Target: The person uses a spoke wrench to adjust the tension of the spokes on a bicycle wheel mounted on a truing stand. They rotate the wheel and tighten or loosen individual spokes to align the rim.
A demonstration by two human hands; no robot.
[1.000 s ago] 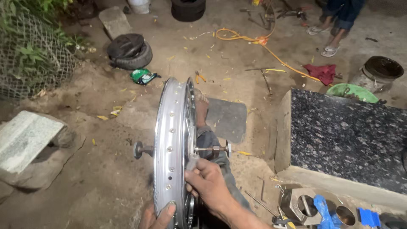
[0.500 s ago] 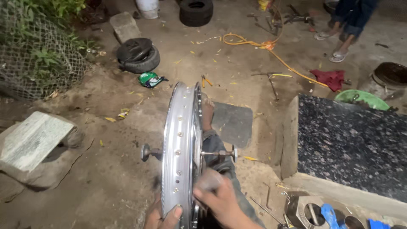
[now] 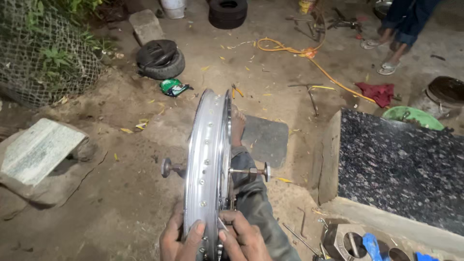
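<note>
Speckled dark stone makes up the biggest thing nearby, a slab (image 3: 401,166) lying on a concrete ledge at the right, well apart from the work. Left of it on the bare dirt sits a pale flat block (image 3: 38,152), and behind that a wire mesh fence (image 3: 46,53) with greenery. Upright in the middle stands the chrome wheel rim (image 3: 209,164), seen edge-on, its axle (image 3: 217,170) sticking out on both sides, with the person's trousered leg and bare foot just behind it on a grey mat (image 3: 263,140). The left hand (image 3: 180,241) grips the rim's near edge, thumb laid over the chrome. The right hand (image 3: 244,237) is closed on the rim's right side, fingers pinched at the spokes; what it pinches is too small to tell. Farther off lie a small black tyre (image 3: 160,59), an orange hose (image 3: 309,63), a red rag (image 3: 377,92) and a green wrapper (image 3: 173,87). Another person's sandalled feet (image 3: 384,55) stand at the top right.
</note>
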